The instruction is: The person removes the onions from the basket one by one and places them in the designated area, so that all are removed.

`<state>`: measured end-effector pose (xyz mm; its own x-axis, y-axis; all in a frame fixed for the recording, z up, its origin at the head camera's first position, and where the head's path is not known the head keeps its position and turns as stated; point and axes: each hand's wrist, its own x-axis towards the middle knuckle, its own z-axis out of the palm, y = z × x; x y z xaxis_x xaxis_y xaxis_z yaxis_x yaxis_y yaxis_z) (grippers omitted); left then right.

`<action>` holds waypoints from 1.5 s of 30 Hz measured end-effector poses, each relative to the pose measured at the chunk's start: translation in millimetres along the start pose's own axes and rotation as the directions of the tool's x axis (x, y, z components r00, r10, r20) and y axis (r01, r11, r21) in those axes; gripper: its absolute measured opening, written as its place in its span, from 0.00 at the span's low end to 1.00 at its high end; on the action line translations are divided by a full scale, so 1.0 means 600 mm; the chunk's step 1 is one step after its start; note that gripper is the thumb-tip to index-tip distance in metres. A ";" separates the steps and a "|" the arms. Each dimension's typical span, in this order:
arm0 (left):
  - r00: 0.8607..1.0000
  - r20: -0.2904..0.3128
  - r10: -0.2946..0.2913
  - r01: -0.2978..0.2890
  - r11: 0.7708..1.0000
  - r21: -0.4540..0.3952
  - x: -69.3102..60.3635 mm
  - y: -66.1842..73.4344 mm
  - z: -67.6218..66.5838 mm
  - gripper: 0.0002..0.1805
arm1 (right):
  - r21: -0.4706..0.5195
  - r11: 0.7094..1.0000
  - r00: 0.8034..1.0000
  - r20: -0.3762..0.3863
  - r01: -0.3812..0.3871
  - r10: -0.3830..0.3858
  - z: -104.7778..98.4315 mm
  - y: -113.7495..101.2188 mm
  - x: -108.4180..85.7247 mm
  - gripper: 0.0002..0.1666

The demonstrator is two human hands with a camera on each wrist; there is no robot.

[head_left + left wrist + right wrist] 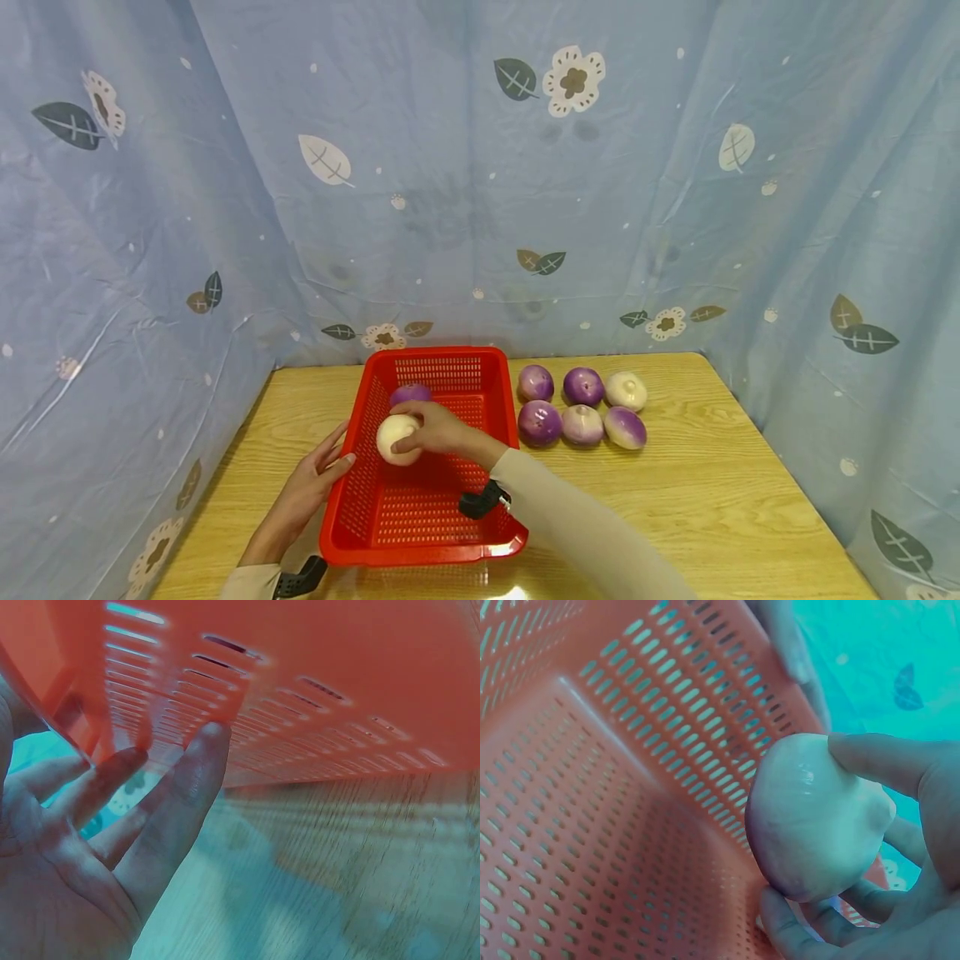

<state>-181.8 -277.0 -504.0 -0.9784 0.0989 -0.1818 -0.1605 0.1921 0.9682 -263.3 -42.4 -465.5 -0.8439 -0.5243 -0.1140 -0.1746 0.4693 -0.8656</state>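
My right hand (438, 429) holds a pale onion (397, 439) by its sides, over the left part of a red plastic basket (423, 557). In the right wrist view the onion (817, 821) shows a purple underside and a nub, with thumb and fingers around it. A purple onion (410, 394) lies in the basket's far left corner, partly covered by the right hand. My left hand (309, 483) is at the basket's left side, fingers fairly straight, the thumb near the rim. In the left wrist view those fingers (187, 780) lie against the slotted outer wall.
Right of the basket, several onions stand in two rows on the wooden table (675, 508), among them a purple one (540, 422), a white one (626, 391) and a half-purple one (625, 427). Blue patterned curtains (450, 208) hang behind and at both sides.
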 end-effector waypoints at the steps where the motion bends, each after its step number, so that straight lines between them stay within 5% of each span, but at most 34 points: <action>1: 1.000 -0.003 0.002 -0.002 1.000 0.000 0.000 0.000 0.000 0.38 | -0.004 1.000 1.000 -0.007 0.001 -0.001 -0.003 0.000 -0.002 0.34; 13: 1.000 -0.009 -0.016 0.016 1.000 -0.022 0.001 0.001 0.003 0.37 | 0.102 0.992 0.996 -0.048 0.080 -0.075 -0.044 -0.008 -0.036 0.31; 27: 1.000 0.003 -0.017 0.017 0.999 -0.042 0.002 -0.004 0.002 0.37 | 0.078 0.990 0.985 -0.131 0.119 -0.108 -0.086 -0.008 -0.089 0.34; 45: 1.000 0.010 -0.007 0.007 1.000 -0.030 0.001 -0.004 0.001 0.37 | 0.131 0.984 0.969 -0.230 0.121 -0.089 -0.132 0.029 -0.151 0.37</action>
<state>-182.0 -276.7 -506.2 -0.9758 0.1078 -0.1902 -0.1714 0.1630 0.9716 -229.8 69.5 -431.8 -0.9189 -0.3867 0.0784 -0.2077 0.3051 -0.9294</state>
